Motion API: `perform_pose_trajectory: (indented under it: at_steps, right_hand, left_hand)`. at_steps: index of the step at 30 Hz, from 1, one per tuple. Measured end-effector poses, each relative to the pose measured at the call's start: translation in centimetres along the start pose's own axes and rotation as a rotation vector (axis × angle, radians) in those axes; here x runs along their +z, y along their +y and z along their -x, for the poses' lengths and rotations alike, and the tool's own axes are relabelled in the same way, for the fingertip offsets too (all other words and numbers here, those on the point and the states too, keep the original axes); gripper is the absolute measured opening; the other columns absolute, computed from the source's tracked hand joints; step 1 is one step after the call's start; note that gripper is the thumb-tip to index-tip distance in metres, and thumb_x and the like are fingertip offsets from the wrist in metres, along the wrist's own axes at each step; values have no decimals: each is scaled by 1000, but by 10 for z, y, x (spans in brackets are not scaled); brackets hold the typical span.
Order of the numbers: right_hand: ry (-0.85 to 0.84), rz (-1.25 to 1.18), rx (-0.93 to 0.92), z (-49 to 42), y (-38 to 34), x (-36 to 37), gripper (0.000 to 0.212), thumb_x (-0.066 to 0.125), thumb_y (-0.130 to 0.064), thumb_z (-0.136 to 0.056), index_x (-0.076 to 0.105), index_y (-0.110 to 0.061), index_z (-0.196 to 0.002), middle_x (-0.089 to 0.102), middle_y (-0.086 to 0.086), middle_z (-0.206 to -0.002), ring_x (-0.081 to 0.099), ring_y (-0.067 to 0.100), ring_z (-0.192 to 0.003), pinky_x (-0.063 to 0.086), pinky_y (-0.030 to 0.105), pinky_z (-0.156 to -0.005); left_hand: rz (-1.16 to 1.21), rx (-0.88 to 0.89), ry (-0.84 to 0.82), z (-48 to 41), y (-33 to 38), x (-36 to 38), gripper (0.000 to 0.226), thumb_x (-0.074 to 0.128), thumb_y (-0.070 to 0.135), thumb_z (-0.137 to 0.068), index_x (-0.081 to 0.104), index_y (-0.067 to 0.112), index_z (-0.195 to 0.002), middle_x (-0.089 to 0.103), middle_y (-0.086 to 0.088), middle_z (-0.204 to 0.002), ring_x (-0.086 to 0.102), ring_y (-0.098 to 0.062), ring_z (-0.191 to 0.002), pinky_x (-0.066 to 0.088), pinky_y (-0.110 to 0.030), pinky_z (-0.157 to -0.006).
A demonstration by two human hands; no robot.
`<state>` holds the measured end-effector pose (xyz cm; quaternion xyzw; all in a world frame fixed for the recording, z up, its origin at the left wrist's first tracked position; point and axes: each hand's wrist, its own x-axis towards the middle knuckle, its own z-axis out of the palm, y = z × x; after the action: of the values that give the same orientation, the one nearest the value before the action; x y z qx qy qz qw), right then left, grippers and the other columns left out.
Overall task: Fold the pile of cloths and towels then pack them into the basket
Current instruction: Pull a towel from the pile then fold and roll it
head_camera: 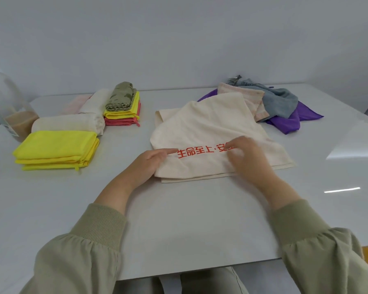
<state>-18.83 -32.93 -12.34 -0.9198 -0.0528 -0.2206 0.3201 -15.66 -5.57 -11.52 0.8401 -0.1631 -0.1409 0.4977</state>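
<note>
A cream towel with red printed characters lies spread on the white table in front of me, its near part doubled over. My left hand rests on the towel's near left edge with fingers straight, pointing right. My right hand lies on top of the towel near the red print, blurred, fingers loosely bent downward. An unfolded pile of purple, grey and pale pink cloths sits at the back right, partly under the towel. No basket is in view.
Folded yellow cloths lie at the left. Behind them are rolled cream towels and a stack of olive, yellow and pink cloths. A clear bottle with brownish liquid stands at the far left.
</note>
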Motion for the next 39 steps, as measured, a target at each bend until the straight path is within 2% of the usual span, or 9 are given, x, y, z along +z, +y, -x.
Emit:
perform_pose_trajectory:
  at_steps: [3, 6, 10, 15, 20, 24, 31, 35, 39]
  right_hand:
    - [-249, -14, -182, 9, -27, 27, 23, 75, -26, -77, 70, -14, -96, 61, 3, -104, 51, 18, -103, 32, 19, -91]
    - [-247, 45, -295, 7, -39, 46, 33, 76, -32, -70, 69, -14, -97, 62, 4, -102, 54, 23, -99, 40, 30, -91]
    - [-263, 154, -413, 3, -51, 63, 19, 68, -27, -73, 67, -13, -86, 62, 2, -88, 56, 24, -87, 44, 31, -79]
    - [-164, 288, -499, 2, -56, 63, 23, 45, -23, -83, 56, -11, -66, 57, 2, -65, 55, 26, -64, 42, 29, -50]
    - [-171, 252, -374, 2, -53, 52, 12, 48, -18, -88, 56, -10, -84, 61, 6, -69, 55, 32, -60, 30, 30, -52]
    - [-194, 231, -323, 2, -53, 53, 5, 54, -14, -90, 56, -10, -90, 64, 8, -73, 56, 35, -65, 30, 33, -55]
    - [-133, 111, -222, 0, -54, 54, 11, 51, -7, -88, 61, -8, -94, 67, 9, -78, 60, 33, -70, 37, 37, -62]
    - [160, 112, -504, -5, -56, 47, 18, 48, -3, -80, 66, -2, -78, 70, 9, -82, 66, 29, -72, 50, 34, -59]
    - [-161, 217, -565, 6, -44, 49, 19, 57, 7, -64, 60, -9, -73, 63, 4, -76, 60, 30, -72, 49, 32, -61]
  left_hand:
    - [18, -8, 7, 4, 0, -2, 44, 20, 43, -103, 56, 41, -129, 53, 26, -120, 47, 15, -106, 29, -2, -91]
    - [55, -8, 0, 4, -2, -5, 46, 17, 52, -101, 53, 47, -130, 54, 20, -126, 47, 0, -119, 28, -21, -106]
    - [31, -38, -8, -4, -20, -17, 30, 43, 77, -81, 63, 62, -96, 62, 7, -127, 61, -9, -104, 45, -34, -99]
    - [258, -101, 60, 1, -8, -16, 35, 26, 44, -103, 53, 39, -125, 73, -2, -101, 70, -15, -89, 54, -24, -78]
    - [264, -43, 133, 0, -17, -20, 47, 41, -12, -93, 54, 17, -128, 69, -14, -91, 68, -16, -75, 57, -24, -67]
    - [-35, 132, 326, 5, -18, -17, 39, 63, -10, -82, 70, 17, -109, 63, 4, -80, 57, 2, -65, 46, -12, -69]
    - [-143, 344, 454, 5, -15, -7, 16, 76, -2, -74, 76, 13, -82, 61, 11, -76, 55, -1, -68, 40, -10, -63]
    - [-359, 461, 509, 2, -21, -7, 10, 76, 3, -74, 74, 12, -76, 65, 9, -72, 57, -8, -69, 47, -19, -61]
    - [-721, 583, 353, 6, -31, -4, 11, 65, 14, -67, 72, 15, -75, 70, 6, -76, 64, -13, -68, 48, -24, -58]
